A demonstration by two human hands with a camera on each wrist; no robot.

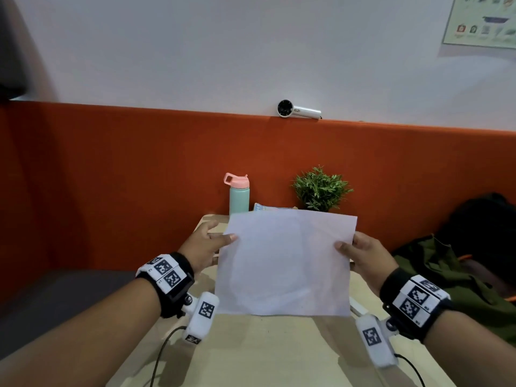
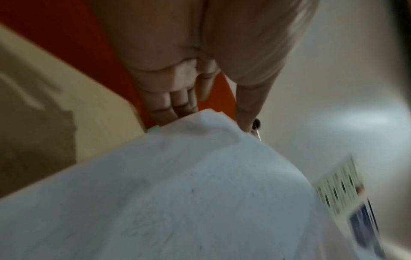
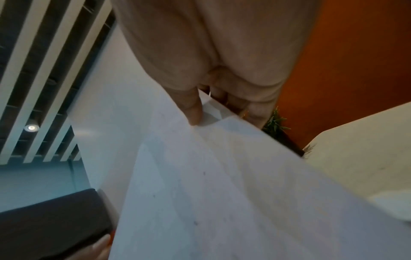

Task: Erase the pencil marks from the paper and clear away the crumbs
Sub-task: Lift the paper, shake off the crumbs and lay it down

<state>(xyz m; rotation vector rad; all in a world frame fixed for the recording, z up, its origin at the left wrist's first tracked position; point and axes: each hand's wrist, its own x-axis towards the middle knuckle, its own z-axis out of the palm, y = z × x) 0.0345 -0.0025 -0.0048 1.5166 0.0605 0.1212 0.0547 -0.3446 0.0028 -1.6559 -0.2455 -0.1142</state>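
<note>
Holding one white rectangular sheet of paper tilted above the pale wooden desk, both hands pinched its side edges, left hand and right hand, long axis running left to right.

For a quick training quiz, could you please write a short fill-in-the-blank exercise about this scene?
1. The sheet of paper is held by ____ hands, the left hand and the right hand.
2. The bottle with the pink lid stands to the ____ of the plant.
3. The small white fan lies on top of the ____ partition.

Missing words: two; left; orange
</note>
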